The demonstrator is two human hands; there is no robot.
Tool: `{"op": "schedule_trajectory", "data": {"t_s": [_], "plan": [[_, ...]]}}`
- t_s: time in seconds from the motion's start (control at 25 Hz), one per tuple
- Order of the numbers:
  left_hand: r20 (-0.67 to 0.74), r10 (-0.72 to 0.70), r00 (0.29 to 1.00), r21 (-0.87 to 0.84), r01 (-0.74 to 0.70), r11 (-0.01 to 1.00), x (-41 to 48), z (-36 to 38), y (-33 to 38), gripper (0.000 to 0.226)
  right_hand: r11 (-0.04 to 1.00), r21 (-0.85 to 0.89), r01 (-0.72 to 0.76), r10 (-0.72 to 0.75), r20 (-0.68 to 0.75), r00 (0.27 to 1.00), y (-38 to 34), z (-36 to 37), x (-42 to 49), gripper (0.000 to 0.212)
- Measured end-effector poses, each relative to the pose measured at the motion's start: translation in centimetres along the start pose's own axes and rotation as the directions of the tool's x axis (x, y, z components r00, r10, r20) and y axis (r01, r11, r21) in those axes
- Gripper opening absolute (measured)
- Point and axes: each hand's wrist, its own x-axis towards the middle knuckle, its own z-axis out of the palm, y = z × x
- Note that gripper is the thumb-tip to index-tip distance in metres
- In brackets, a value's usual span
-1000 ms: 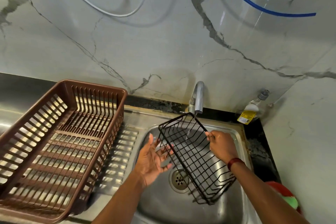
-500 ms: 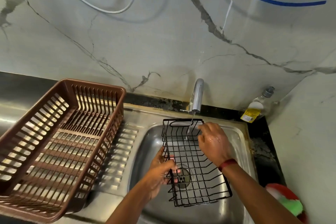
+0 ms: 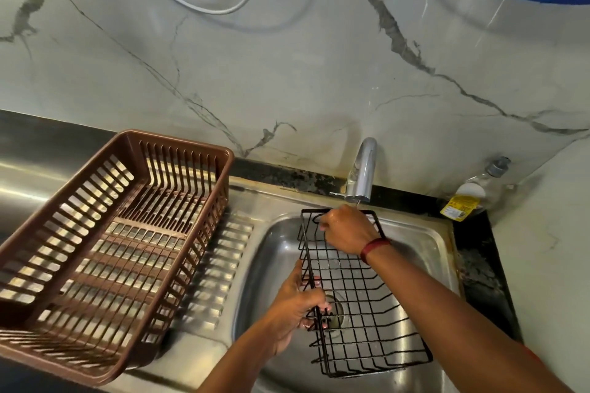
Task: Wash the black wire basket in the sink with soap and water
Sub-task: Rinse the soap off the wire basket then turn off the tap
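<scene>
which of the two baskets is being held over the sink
The black wire basket: the left hand grips its side and the right hand its far end. The brown plastic basket sits untouched on the drainboard.

Two bare forearms, no sleeves visible. Right wrist wears a thin red band (image 3: pixel 375 248). Both hands bare: no gloves, no rings seen.

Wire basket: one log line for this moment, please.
black wire basket over sink | left hand grips side | right hand grips far rim | tap trickling
</scene>
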Motion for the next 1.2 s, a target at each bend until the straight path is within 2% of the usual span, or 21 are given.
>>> {"op": "schedule_trajectory", "data": {"t_s": [0.08,0.16,0.2,0.32,0.4,0.48,0.52,0.6,0.68,0.72,0.8,0.88,0.92,1.0,1.04,1.08,1.12,1.2], "plan": [[0.002,0.004,1.0,-0.012,-0.003,1.0,0.1,0.1,0.4,0.127,0.992,0.122,0.039,-0.044,0.035,0.998,-1.2,-0.2,0.4,0.018],[-0.006,0.012,1.0,-0.034,-0.012,0.999,0.3,0.0,0.6,0.125,0.964,0.264,-0.04,0.028,0.049,0.998,-0.6,0.0,0.5,0.019],[-0.006,0.016,1.0,-0.044,-0.016,0.999,0.4,-0.2,0.6,0.123,0.958,0.264,-0.11,0.103,0.042,0.994,0.4,0.3,0.3,0.02],[-0.011,0.02,1.0,-0.024,-0.02,1.0,0.6,-0.5,0.7,0.122,0.953,0.01,-0.302,0.303,-0.062,0.951,2.1,0.3,-0.6,0.021],[0.005,0.008,1.0,-0.01,-0.008,1.0,0.7,-0.1,0.7,0.125,0.97,-0.045,-0.239,0.235,-0.076,0.969,1.1,0.3,-0.6,0.02],[0.024,0.006,1.0,-0.008,-0.006,1.0,0.6,0.3,0.9,0.125,0.994,0.04,-0.102,0.105,-0.066,0.992,-0.2,0.4,-0.5,0.021],[0.014,0.013,1.0,-0.006,-0.013,1.0,0.5,0.2,1.0,0.123,0.99,0.106,-0.09,0.098,-0.07,0.993,-0.5,0.4,-0.7,0.021],[-0.034,0.035,0.999,-0.016,-0.036,0.999,0.6,-0.2,1.1,0.114,0.944,0.274,-0.183,0.239,-0.185,0.953,-0.3,1.1,-1.5,0.022],[-0.066,0.043,0.997,-0.033,-0.046,0.998,0.5,-0.2,1.3,0.11,0.896,0.291,-0.336,0.419,-0.305,0.855,-0.2,3.0,-2.7,0.02],[-0.067,0.043,0.997,-0.024,-0.044,0.999,0.5,0.0,1.3,0.11,0.873,0.235,-0.427,0.481,-0.277,0.832,-0.5,4.2,-3.1,0.03],[-0.048,0.039,0.998,-0.022,-0.041,0.999,0.7,0.7,1.3,0.111,0.822,0.193,-0.537,0.565,-0.146,0.812,-1.5,6.2,-3.1,0.062],[-0.046,0.048,0.998,-0.068,-0.051,0.996,1.1,1.0,1.2,0.11,0.865,0.163,-0.475,0.498,-0.153,0.854,-2.5,7.2,-2.9,0.077],[-0.056,0.062,0.996,-0.088,-0.067,0.994,1.3,0.7,1.3,0.111,0.924,0.073,-0.375,0.382,-0.173,0.908,-2.7,7.8,-3.2,0.077],[-0.086,0.082,0.993,-0.125,-0.092,0.988,1.7,-0.2,1.3,0.112,0.988,-0.133,-0.073,0.058,-0.115,0.992,-2.2,8.9,-4.3,0.074],[-0.102,0.081,0.991,-0.149,-0.096,0.984,1.9,-0.7,1.2,0.111,0.98,-0.186,0.063,-0.078,-0.076,0.994,-1.6,8.9,-5.0,0.071],[-0.12,0.077,0.99,-0.179,-0.098,0.979,2.0,-0.8,1.1,0.11,0.967,-0.214,0.135,-0.148,-0.047,0.988,-0.8,8.8,-5.5,0.068],[-0.139,0.076,0.987,-0.208,-0.105,0.972,1.9,-0.8,0.9,0.109,0.969,-0.213,0.125,-0.139,-0.053,0.989,-0.2,8.6,-5.7,0.067],[-0.171,0.107,0.979,-0.245,-0.148,0.958,1.8,-0.4,0.4,0.11,0.986,-0.111,-0.125,0.112,-0.118,0.987,0.3,8.3,-5.5,0.071]]}}
